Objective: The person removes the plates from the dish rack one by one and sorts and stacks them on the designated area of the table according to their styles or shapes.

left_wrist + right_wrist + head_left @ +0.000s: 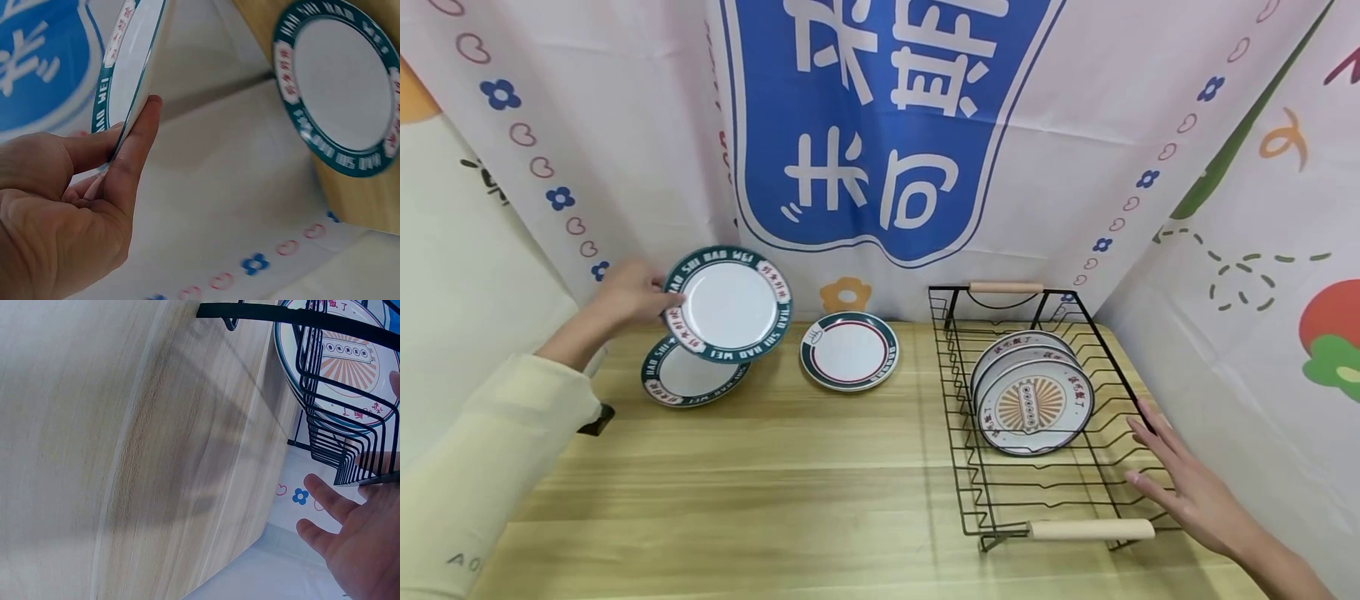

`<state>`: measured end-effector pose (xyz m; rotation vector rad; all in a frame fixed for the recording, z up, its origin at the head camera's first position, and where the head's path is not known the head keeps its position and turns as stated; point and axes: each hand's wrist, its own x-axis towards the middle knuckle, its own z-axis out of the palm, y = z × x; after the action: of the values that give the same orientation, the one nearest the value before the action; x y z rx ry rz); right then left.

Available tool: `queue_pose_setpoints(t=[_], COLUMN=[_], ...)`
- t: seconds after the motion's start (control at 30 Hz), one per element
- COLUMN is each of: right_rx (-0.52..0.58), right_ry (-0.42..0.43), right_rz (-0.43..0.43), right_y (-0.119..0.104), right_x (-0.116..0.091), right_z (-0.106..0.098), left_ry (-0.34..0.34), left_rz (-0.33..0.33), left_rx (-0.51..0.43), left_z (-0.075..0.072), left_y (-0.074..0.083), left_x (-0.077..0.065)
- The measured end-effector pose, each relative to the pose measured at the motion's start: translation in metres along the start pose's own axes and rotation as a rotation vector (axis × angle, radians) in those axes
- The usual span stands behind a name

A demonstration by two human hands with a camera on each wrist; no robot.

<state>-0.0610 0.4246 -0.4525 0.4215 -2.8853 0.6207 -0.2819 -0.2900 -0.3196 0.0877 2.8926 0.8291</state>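
Note:
My left hand (628, 293) pinches the rim of a white plate (730, 307) with a green lettered border. The left wrist view shows the thumb on one face and fingers behind the other. That plate is raised and tilted, partly covering a similar green-rimmed plate (688, 377) on the table. At the right, my right hand (1202, 500) lies along the side of a black wire dish rack (1092, 530) with wooden handles, its fingers extended and spread. Several plates (1033, 410) lean in the rack, the front one bearing an orange sunburst print.
A smaller white plate (850, 352) with a dark green rim lies near the back of the wooden table (760, 500). Printed cloth (880, 125) hangs behind, with light walls on both sides. A small black object (597, 419) sits by the left sleeve.

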Motion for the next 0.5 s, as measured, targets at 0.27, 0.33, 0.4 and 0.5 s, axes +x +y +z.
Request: queue_pose_setpoints(t=[0.27,0.33,0.4,0.5], right_rx=[-0.031,-0.025,-0.022,-0.026], right_ry=[0.016,0.004,-0.005,-0.004], right_rz=[-0.002,0.01,0.016,0.01], right_y=[0.001,0.002,0.002,0.002], right_x=[0.001,0.001,0.001,0.0], right_z=[-0.001,-0.001,-0.001,0.0], left_ry=[-0.076,-0.085,-0.107,-0.149], left_rz=[-0.137,-0.184,-0.233,-0.286], left_rx=[-0.102,-0.155,-0.191,-0.216], left_z=[-0.007,-0.005,-0.003,-0.001], left_y=[-0.066,-0.08,-0.093,-0.107], left_x=[0.003,0.003,0.003,0.001])
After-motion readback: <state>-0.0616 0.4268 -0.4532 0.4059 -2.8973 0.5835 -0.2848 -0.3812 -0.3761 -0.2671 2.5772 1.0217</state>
